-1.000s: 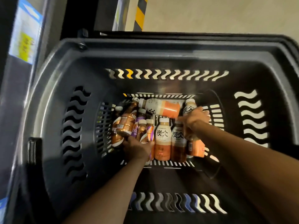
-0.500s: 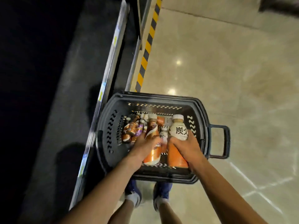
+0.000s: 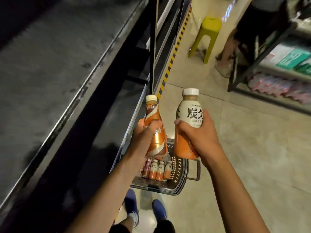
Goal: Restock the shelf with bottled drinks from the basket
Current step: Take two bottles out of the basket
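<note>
My left hand (image 3: 144,140) grips a slim orange-and-brown bottle (image 3: 154,118) with a cream cap, held upright. A wider bottle (image 3: 189,115), white on top and orange below with black characters and a white cap, is gripped upright by my right hand (image 3: 200,133). Both are raised well above the black basket (image 3: 180,184) on the floor, which still holds several bottles (image 3: 157,169) lying side by side. The dark shelf (image 3: 50,64) runs along the left, level with my hands.
A black shelf upright (image 3: 152,47) and a yellow-black striped floor edge (image 3: 175,51) lie ahead. A yellow-green stool (image 3: 205,36) and a person's legs (image 3: 227,52) stand down the aisle. Another rack with packaged goods (image 3: 277,84) is at right. My blue shoes (image 3: 158,209) are behind the basket.
Both hands have lifted their bottles out of the basket and up to shelf height. The view has risen, so the basket now lies far below.
</note>
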The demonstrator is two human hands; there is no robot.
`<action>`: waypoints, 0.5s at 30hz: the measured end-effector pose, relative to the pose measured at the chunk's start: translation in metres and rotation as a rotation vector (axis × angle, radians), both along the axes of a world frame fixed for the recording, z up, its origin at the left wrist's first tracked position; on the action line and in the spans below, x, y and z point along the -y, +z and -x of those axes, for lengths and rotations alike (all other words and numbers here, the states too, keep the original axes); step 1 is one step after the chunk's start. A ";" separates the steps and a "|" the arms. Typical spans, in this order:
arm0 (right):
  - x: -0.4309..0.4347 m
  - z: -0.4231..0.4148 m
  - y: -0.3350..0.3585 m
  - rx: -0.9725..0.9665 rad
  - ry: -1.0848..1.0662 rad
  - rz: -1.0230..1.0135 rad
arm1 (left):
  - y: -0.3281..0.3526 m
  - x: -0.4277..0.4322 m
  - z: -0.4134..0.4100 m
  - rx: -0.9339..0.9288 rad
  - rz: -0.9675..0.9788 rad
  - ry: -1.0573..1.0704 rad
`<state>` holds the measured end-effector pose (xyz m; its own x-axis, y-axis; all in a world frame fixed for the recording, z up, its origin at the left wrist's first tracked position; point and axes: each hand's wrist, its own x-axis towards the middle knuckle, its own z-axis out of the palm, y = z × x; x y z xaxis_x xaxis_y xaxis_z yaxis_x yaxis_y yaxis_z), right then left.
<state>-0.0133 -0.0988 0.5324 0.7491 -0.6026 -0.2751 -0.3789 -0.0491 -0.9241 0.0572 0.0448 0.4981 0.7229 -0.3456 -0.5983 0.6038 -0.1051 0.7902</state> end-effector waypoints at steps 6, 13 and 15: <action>-0.038 0.016 0.084 0.195 0.255 -0.010 | 0.107 -0.051 0.057 0.230 0.031 0.174; -0.125 0.024 0.148 0.355 0.710 -0.016 | 0.181 -0.142 0.130 0.441 -0.054 0.534; -0.158 0.031 0.165 0.398 0.815 -0.032 | 0.200 -0.173 0.156 0.521 -0.128 0.646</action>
<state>-0.0439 0.0590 0.6970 0.9833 0.1595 0.0878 0.1097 -0.1341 -0.9849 -0.0990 0.2177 0.6980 0.9502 0.2786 -0.1394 0.1369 0.0283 0.9902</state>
